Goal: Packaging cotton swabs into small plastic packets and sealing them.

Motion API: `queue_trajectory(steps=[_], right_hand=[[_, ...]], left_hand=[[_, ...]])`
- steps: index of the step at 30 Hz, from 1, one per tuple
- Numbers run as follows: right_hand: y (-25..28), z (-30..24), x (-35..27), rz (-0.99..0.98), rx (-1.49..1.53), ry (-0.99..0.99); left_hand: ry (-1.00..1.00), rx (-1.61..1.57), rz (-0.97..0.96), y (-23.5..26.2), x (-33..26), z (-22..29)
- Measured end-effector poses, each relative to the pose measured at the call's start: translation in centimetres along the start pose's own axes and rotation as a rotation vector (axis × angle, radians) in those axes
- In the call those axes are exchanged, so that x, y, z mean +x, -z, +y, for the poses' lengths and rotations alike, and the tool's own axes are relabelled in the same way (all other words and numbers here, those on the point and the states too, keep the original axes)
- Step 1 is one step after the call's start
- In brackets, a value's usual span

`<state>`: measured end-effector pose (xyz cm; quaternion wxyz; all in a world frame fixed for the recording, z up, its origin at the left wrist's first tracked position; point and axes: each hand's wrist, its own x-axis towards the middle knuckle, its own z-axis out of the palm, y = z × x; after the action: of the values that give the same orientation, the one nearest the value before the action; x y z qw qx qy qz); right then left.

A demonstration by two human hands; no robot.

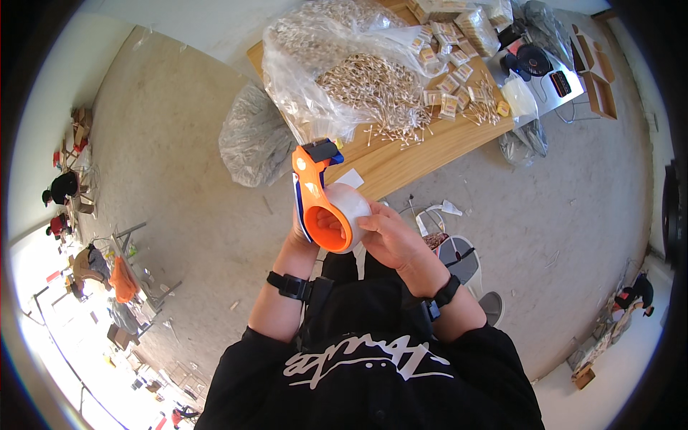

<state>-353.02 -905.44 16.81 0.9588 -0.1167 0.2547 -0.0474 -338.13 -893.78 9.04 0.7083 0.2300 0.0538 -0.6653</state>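
Gripping an orange tape dispenser (319, 197) in front of the chest, at picture centre, its blue blade end pointing to 12 o'clock toward the wooden table (408, 161). Left hand (304, 229) wrapping the handle from behind, fingers curled tight around it. Right hand (390, 240) pressing on the roll of clear tape (351, 204) at 3 o'clock of the dispenser, fingertips pinching at its rim. Looking light and rigid, hard plastic, smooth but easy to hold by the handle; probably sharp at the toothed blade, so best avoiding that end. Tape film likely thin, sticky, prone to tearing. Lying beyond at 12 o'clock, a plastic bag of cotton swabs (358, 79).
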Motion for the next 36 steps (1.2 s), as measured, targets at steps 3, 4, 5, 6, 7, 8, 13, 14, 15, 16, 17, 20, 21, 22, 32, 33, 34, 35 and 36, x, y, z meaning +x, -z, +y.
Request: queue_trajectory(steps=[3,4,5,6,7,8,13,14,15,16,17,20,21,22,32,33,34,35,36], right_hand=[[-0.3,-0.1,0.0,0.019,-0.04,-0.016],[-0.2,-0.1,0.0,0.021,-0.04,-0.016],[-0.2,-0.1,0.1,0.038,-0.052,-0.01],[-0.3,-0.1,0.1,0.054,-0.065,-0.005],[-0.4,-0.1,0.2,0.054,-0.064,-0.005],[-0.4,-0.2,0.2,0.086,-0.07,-0.03],[-0.8,-0.5,0.4,0.142,-0.078,-0.067],[-0.7,-0.4,0.4,0.126,-0.056,-0.057],[-0.6,-0.3,0.5,0.107,-0.034,-0.048],[-0.4,-0.3,0.5,0.106,-0.036,-0.049],[-0.1,-0.4,0.3,0.037,0.018,-0.04],[-0.2,-0.7,0.3,-0.023,0.025,-0.034],[-0.2,-0.8,0.3,-0.011,-0.019,-0.034],[-0.3,-1.0,0.3,-0.009,-0.019,-0.032],[-0.5,-1.0,1.0,0.097,-0.031,-0.065],[-0.4,-1.1,1.1,0.105,-0.025,-0.08],[-0.4,-1.2,1.2,0.108,-0.025,-0.079],[-0.4,-1.2,1.2,0.109,-0.03,-0.076],[-0.5,-1.2,1.3,0.106,-0.038,-0.075]], left_hand=[[0.023,0.013,-0.004,0.5,-0.2,0.1],[0.021,0.031,0.013,0.2,-0.2,0.1],[0.023,0.03,0.013,0.0,-0.2,0.1],[0.003,0.067,0.051,-0.3,-0.2,0.1],[-0.017,0.104,0.089,-0.6,-0.2,0.1],[-0.017,0.104,0.089,-0.8,-0.1,0.1],[-0.043,0.079,0.096,-1.7,0.1,0.1],[-0.042,0.079,0.096,-1.3,0.2,0.1],[-0.018,0.055,0.054,-0.7,0.2,0.2],[0.006,0.03,0.011,-0.1,0.3,0.2],[0.003,0.031,0.011,0.4,0.3,0.1],[0.072,-0.084,-0.01,0.8,0.5,0.2],[0.055,-0.054,0.008,0.5,0.5,0.3],[0.037,-0.024,0.026,0.2,0.5,0.3],[-0.024,0.048,0.134,-2.0,0.7,0.6],[-0.01,0.023,0.143,-3.2,0.8,0.7],[0.004,-0.002,0.151,-3.9,1.0,0.8],[0.006,-0.003,0.15,-3.1,1.1,0.6],[-0.001,0.003,0.148,-2.5,1.2,0.6]])
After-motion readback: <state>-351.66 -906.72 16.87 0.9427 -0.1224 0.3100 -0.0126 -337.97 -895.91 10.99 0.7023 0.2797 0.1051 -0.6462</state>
